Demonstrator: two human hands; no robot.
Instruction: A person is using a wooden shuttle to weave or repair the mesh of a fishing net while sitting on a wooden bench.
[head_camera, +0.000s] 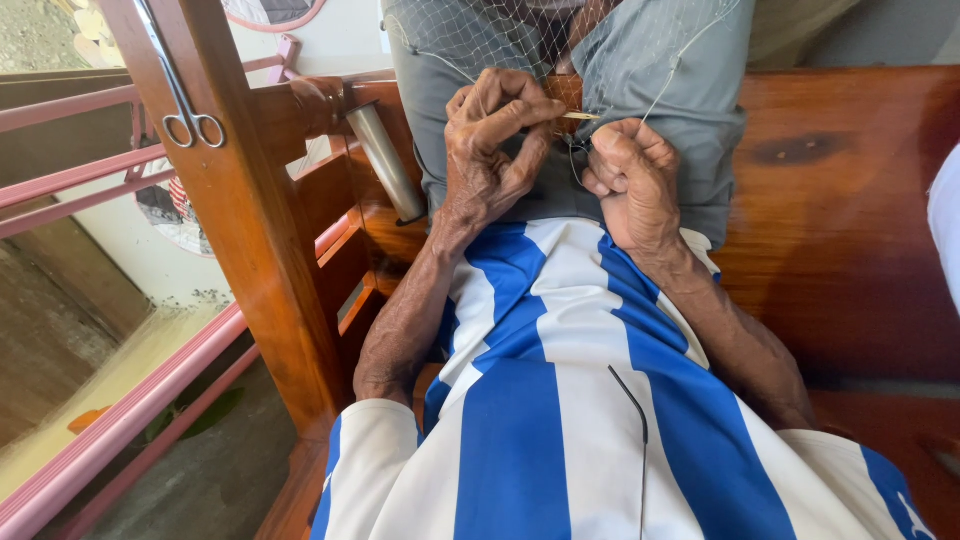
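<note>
Left hand (490, 150), centre-top of frame: thumb & fingertips pinched on a thin wooden needle (580, 116) that pokes out to the right, toward the other fist. Right hand (632, 180), just beside it: fingers curled tight, clenched on the net (520, 35) and a strand of pale twine (690, 60) running up to the upper right. Net hangs from the top centre, draped over grey shorts (660, 90); needle tip sits right at the mesh between both hands.

Step in hand, by the look: mid-knot, needle passing thru a mesh. Next move prob. needs twine kept taut by the right fist while the left draws the needle clear w/o snagging.

Outward: blue & white striped shirt (560, 400) lower centre, wooden bench (850, 200) at right, scissors (185, 100) hung on a wooden post (250, 230) upper left, pink railing (120, 420) lower left.
</note>
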